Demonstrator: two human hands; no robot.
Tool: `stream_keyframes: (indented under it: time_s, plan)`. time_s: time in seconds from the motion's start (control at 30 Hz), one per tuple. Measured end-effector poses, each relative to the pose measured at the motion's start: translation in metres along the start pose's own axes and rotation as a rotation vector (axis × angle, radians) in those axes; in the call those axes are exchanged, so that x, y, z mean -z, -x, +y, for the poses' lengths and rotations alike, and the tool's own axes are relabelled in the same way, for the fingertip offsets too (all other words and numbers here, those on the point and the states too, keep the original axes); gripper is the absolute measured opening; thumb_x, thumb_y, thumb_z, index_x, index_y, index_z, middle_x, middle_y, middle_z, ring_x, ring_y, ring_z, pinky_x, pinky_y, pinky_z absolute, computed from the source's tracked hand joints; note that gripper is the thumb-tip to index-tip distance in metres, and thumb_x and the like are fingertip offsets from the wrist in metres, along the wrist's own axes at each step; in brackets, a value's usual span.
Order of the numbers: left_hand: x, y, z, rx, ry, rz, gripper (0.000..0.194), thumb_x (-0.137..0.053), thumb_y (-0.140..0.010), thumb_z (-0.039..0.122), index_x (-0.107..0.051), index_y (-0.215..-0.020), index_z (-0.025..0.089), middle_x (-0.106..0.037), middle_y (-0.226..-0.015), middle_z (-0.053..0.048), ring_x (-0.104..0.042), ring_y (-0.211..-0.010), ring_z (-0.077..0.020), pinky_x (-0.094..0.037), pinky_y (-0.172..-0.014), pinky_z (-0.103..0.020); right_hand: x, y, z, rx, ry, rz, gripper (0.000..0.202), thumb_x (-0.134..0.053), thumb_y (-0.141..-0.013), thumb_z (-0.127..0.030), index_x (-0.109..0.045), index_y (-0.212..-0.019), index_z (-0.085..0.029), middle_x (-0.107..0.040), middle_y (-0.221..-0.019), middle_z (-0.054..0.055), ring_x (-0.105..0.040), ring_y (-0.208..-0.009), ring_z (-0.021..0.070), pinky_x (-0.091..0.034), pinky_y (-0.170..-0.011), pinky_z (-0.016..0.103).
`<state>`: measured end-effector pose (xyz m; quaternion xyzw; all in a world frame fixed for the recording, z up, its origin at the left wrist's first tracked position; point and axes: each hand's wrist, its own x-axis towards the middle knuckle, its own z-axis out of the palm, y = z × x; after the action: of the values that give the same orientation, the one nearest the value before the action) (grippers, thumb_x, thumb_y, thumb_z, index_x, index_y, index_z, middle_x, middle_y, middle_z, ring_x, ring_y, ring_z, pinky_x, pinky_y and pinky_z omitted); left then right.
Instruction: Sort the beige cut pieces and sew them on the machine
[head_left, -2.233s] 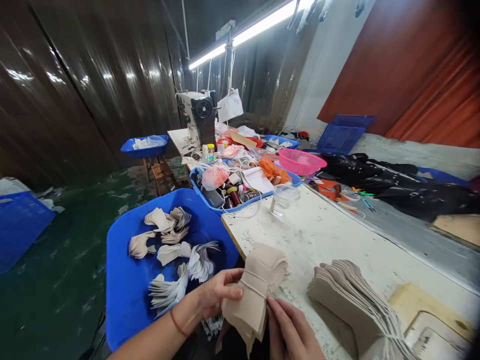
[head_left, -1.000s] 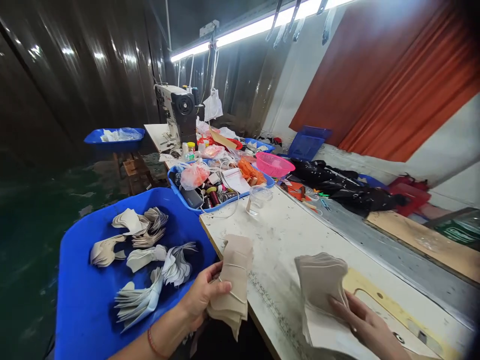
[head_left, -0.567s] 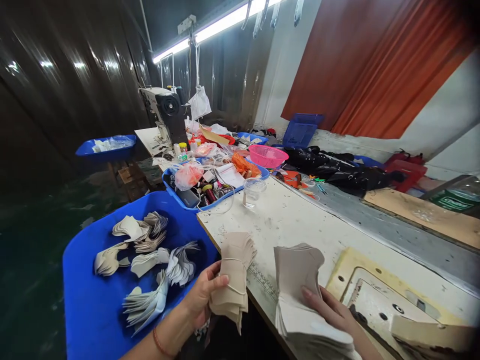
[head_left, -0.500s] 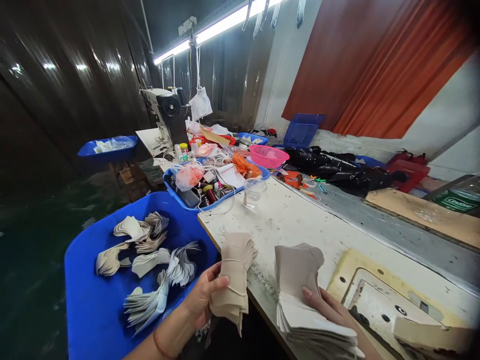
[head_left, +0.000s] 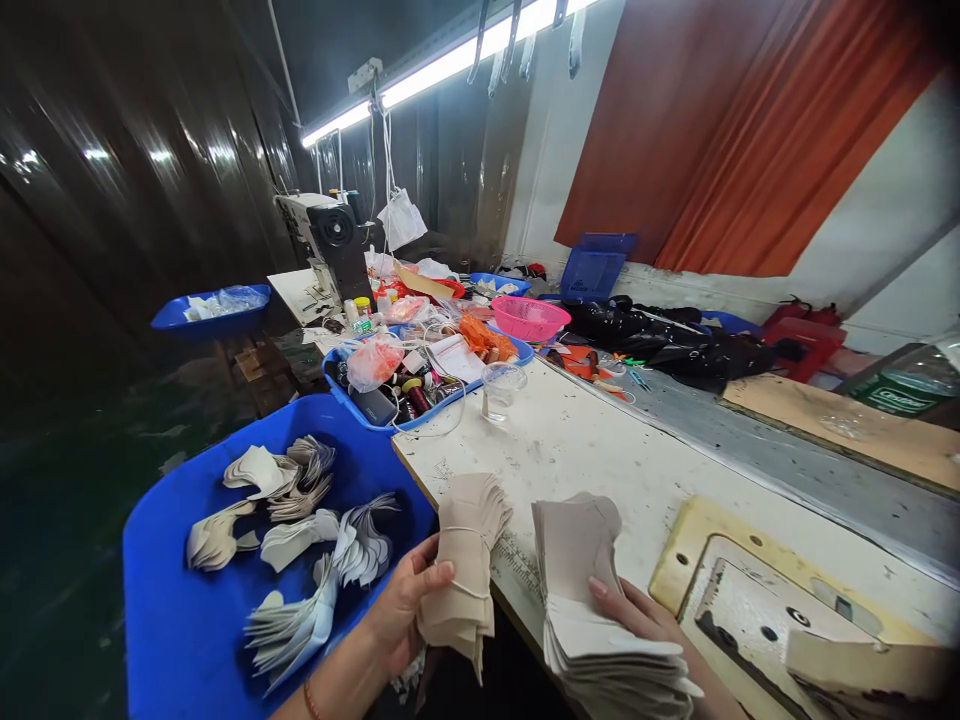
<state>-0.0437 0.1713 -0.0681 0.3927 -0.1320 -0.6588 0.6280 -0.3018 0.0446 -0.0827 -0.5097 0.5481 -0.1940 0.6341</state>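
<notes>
Worktable (head_left: 600, 450) edge — right hand (head_left: 637, 615) half under fanned stack (head_left: 592, 590)

A long white worktable (head_left: 600, 450) runs along a white wall (head_left: 862, 240) with an orange curtain (head_left: 750, 130). A tube light (head_left: 450, 60) hangs above; dark glossy panels (head_left: 112, 170) stand behind a green floor (head_left: 60, 500).

Your left hand (head_left: 405, 610) curls shut in a grip, thumb across the front; your right hand (head_left: 637, 612) lies flatter, fingers (head_left: 604, 590) pressing down
</notes>
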Motion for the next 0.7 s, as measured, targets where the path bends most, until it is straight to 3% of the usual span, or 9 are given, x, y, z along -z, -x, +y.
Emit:
stream_keyframes:
  time_s: [0.1, 0.27, 0.53, 0.7]
  plan:
    - [-0.001, 0.001, 0.000, 0.005, -0.006, 0.009, 0.058, -0.081, -0.064, 0.028, -0.060, -0.116, 0.011, -0.068, -0.097, -0.011, -0.064, -0.076, -0.0166, -0.053, -0.069, -0.028, -0.002, 0.003, -0.002, -0.053, 0.004, -0.003, 0.064, -0.068, -0.059, -0.067, -0.069, -0.096, -0.015, -0.075, -0.090, 0.010, -0.067, -0.088, 0.0307, -0.050, -0.076, 0.035]
    - [-0.001, 0.003, 0.001, 0.002, -0.001, -0.002, 0.057, -0.081, -0.065, 0.028, -0.060, -0.115, 0.012, -0.068, -0.098, -0.011, -0.064, -0.077, -0.0170, -0.053, -0.070, -0.029, -0.007, 0.005, -0.004, 0.018, 0.042, 0.066, 0.054, -0.064, -0.062, -0.066, -0.070, -0.086, -0.018, -0.075, -0.083, 0.009, -0.067, -0.081, 0.0307, -0.051, -0.072, 0.036]
    - [0.005, 0.002, 0.001, -0.026, -0.002, -0.021, 0.063, -0.083, -0.060, 0.027, -0.060, -0.116, 0.010, -0.067, -0.105, -0.014, -0.065, -0.083, -0.0191, -0.052, -0.072, -0.028, -0.003, 0.002, 0.006, 0.037, 0.082, 0.002, 0.034, -0.067, -0.066, -0.058, -0.076, -0.081, -0.028, -0.076, -0.097, 0.008, -0.069, -0.093, 0.0339, -0.055, -0.076, 0.036]
    - [0.005, 0.000, 0.000, -0.021, -0.003, -0.041, 0.066, -0.084, -0.057, 0.027, -0.060, -0.116, 0.010, -0.068, -0.103, -0.015, -0.065, -0.081, -0.0193, -0.052, -0.071, -0.029, -0.001, -0.004, 0.013, 0.097, 0.211, 0.013, 0.044, -0.063, -0.066, -0.060, -0.076, -0.089, -0.025, -0.075, -0.101, 0.006, -0.067, -0.100, 0.0341, -0.056, -0.080, 0.036]
